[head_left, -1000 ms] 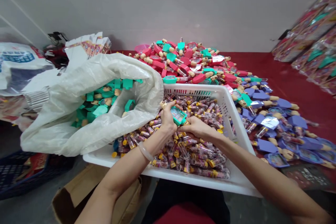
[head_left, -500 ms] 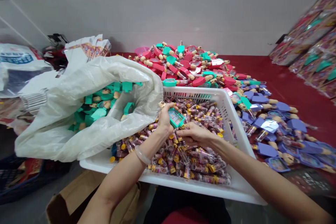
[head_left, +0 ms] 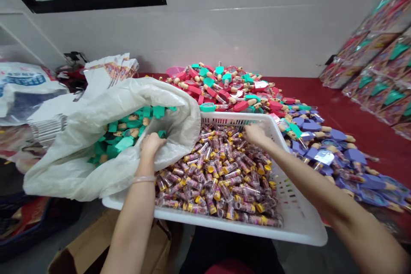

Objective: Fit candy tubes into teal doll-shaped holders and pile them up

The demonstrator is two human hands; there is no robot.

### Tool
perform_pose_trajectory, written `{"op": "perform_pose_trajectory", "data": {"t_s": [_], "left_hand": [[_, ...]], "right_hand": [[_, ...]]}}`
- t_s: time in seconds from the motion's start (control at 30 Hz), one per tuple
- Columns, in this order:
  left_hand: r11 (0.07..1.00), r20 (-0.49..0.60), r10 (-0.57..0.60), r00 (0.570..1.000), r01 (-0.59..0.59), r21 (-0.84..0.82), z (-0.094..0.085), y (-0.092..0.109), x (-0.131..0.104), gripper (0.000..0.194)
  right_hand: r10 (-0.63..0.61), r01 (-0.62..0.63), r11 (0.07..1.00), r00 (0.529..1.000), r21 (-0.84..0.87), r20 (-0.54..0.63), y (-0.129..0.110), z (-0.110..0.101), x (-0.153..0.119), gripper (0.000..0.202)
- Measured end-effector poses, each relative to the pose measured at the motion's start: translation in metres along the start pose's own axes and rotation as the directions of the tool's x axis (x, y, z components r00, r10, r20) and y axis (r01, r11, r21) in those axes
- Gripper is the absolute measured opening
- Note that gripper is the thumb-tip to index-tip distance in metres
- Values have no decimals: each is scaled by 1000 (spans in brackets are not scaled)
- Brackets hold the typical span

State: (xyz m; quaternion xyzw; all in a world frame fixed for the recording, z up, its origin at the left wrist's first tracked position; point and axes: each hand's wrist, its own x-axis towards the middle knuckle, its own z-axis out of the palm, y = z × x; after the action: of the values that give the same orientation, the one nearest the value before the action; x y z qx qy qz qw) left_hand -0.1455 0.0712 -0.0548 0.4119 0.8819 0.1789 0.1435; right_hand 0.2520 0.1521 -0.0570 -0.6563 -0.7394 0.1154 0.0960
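Note:
My left hand (head_left: 152, 143), with a bangle at the wrist, reaches into the mouth of a white plastic sack (head_left: 105, 175). Green paddle-shaped pieces (head_left: 123, 143) with tan knobs fill the sack, and one green piece (head_left: 161, 134) lies just beyond my fingers. Those fingers point away from me and are hidden, so their grip does not show. My right hand (head_left: 254, 133) is blurred over the back right part of a white plastic basket (head_left: 302, 222). Below it lie many small clear tubes (head_left: 221, 180) with yellow caps. Whether it holds anything is not visible.
Behind the basket is a heap of red and green pieces (head_left: 224, 87); purple pieces (head_left: 334, 150) spread to the right on the red tabletop (head_left: 298, 87). Packed goods (head_left: 382, 60) stack at far right. Printed cards (head_left: 111, 70) stand behind the sack. A cardboard box (head_left: 86, 244) sits below.
My hands have parted. The left has moved from the green piece over the basket into the sack; the right has gone to the basket's back. The green piece is no longer visible between them.

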Motion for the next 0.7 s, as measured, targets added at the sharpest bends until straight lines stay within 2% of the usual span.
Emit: {"op": "perform_pose_trajectory", "data": {"t_s": [0.1, 0.2, 0.27, 0.33, 0.4, 0.47, 0.53, 0.6, 0.63, 0.7], "left_hand": [[996, 33, -68, 997, 66, 61, 11, -3, 1, 75], [995, 16, -56, 998, 54, 83, 18, 2, -3, 70], [994, -17, -40, 999, 41, 102, 22, 5, -7, 62], [993, -51, -21, 998, 27, 118, 29, 6, -10, 62], [993, -44, -7, 999, 12, 115, 34, 6, -12, 67], [996, 1, -9, 1000, 9, 89, 35, 5, -11, 73], [998, 26, -15, 1000, 14, 64, 27, 6, -11, 76], [998, -2, 18, 1000, -18, 52, 15, 13, -15, 73], [997, -26, 71, 997, -71, -3, 8, 20, -20, 69], [941, -19, 202, 979, -199, -274, -1, 37, -36, 55]], "right_hand": [[-22, 22, 1000, 1000, 14, 9, 7, 27, -19, 15], [-53, 55, 995, 998, 83, -19, 5, 24, -27, 19], [-105, 116, 958, 993, 262, -56, -5, 15, -37, 22], [-188, 208, 817, 978, 538, -93, -20, 6, -53, 23], [-283, 237, 601, 956, 763, -75, -38, -2, -73, 24], [-386, 174, 441, 923, 880, 10, -54, -8, -92, 23], [-468, 94, 326, 880, 941, 75, -62, -13, -105, 20], [-505, 55, 260, 859, 964, 87, -63, -15, -110, 20], [-499, 52, 256, 862, 965, 85, -60, -15, -111, 20], [-463, 67, 307, 882, 949, 87, -54, -12, -109, 19]]}}
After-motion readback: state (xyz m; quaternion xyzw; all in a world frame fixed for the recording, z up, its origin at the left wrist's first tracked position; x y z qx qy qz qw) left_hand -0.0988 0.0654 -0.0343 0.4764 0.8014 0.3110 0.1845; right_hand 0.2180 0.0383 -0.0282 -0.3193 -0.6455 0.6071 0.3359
